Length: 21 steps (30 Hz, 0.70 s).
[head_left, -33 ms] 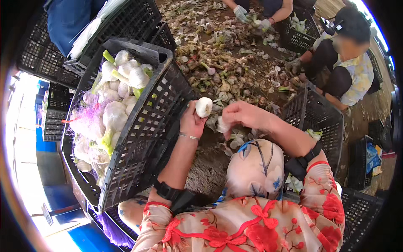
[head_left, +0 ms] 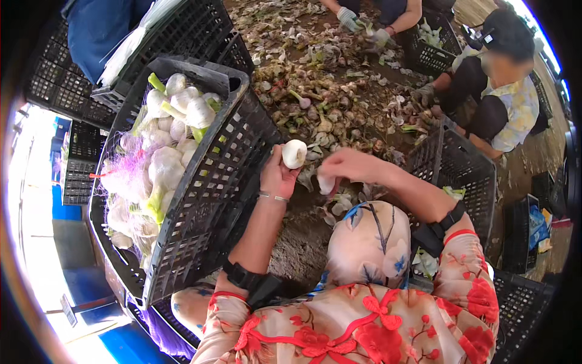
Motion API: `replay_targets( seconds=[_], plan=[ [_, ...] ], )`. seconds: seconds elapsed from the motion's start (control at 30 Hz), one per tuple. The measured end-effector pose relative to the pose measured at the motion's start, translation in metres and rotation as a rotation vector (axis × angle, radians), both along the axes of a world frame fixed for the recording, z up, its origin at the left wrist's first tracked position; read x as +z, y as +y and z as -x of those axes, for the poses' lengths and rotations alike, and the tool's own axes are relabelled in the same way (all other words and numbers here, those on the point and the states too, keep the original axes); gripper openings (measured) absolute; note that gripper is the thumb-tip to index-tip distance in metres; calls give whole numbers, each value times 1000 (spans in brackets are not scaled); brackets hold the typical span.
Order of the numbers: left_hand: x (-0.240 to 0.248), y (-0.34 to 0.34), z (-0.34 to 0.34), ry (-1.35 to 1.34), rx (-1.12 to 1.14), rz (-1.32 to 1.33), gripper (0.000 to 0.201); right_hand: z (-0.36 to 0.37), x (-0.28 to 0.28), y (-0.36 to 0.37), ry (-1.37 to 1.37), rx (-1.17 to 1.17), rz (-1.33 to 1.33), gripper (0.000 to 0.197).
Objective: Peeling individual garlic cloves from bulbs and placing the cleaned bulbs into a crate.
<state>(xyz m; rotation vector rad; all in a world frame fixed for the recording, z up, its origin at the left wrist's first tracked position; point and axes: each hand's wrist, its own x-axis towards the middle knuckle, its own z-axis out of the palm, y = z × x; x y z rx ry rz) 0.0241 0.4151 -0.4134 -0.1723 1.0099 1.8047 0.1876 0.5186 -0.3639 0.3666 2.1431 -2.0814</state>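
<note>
My left hand [head_left: 280, 176] is closed round a peeled-looking white garlic bulb [head_left: 294, 154], its cut or root end turned to the right. Just right of it, my right hand [head_left: 351, 166] has its fingers bent together. A pale piece of garlic skin [head_left: 327, 184] hangs at those fingertips, a little blurred, apart from the bulb. Beside my left arm stands a black plastic crate [head_left: 200, 200] heaped with white garlic bulbs [head_left: 167, 167], some with green stems, and purple netting [head_left: 129, 171] lies among them.
Unpeeled garlic [head_left: 327, 115] and loose skins cover the ground ahead. Another black crate [head_left: 461, 176] stands right of my right arm. A co-worker [head_left: 509, 91] crouches at the right; another's gloved hands [head_left: 381, 37] handle garlic at the far side. More crates [head_left: 73, 145] stand at left.
My right hand has shifted slightly, and the pale skin at its fingertips has moved a little down and to the right. My left hand with the garlic bulb stays in place.
</note>
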Motion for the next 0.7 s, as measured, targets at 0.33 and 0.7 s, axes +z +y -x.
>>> replay_targets(
  seconds=[0.33,0.7],
  plan=[
    [15,-5,-7,290,-23,12,16,13,-44,-1,172,-327,222,70],
    [10,-26,-15,762,-370,225,39,-63,-38,95,84,-974,693,33]
  ],
)
